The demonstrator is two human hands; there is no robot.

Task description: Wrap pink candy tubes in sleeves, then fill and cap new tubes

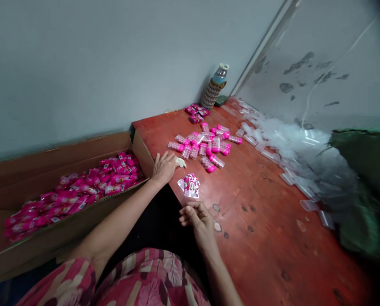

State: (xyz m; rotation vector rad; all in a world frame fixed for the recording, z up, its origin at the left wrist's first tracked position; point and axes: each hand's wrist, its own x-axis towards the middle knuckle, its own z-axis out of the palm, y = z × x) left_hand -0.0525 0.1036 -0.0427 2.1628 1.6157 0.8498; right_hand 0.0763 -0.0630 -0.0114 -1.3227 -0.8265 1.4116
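Note:
My left hand (164, 169) lies with its fingers spread at the left edge of the red table (260, 229), beside a crumpled white scrap (181, 162). Closer to me, my right hand (201, 223) is closed, thumb against fingers. Something faint and see-through may be at its fingertips, too unclear to name. Just beyond those fingertips lie pink-and-white printed labels (191, 186) with clear film edges. Farther back are several clear tubes (215, 143) with pink caps, filled with small pink beads or sweets.
A cardboard box (56, 148) of pink packs (81, 191) stands left of the table. Pink packets (196, 112) lie near a bottle (214, 87) in a woven cover. Clear plastic sleeves (288, 148) spread along the right side, by a green sack (364, 182).

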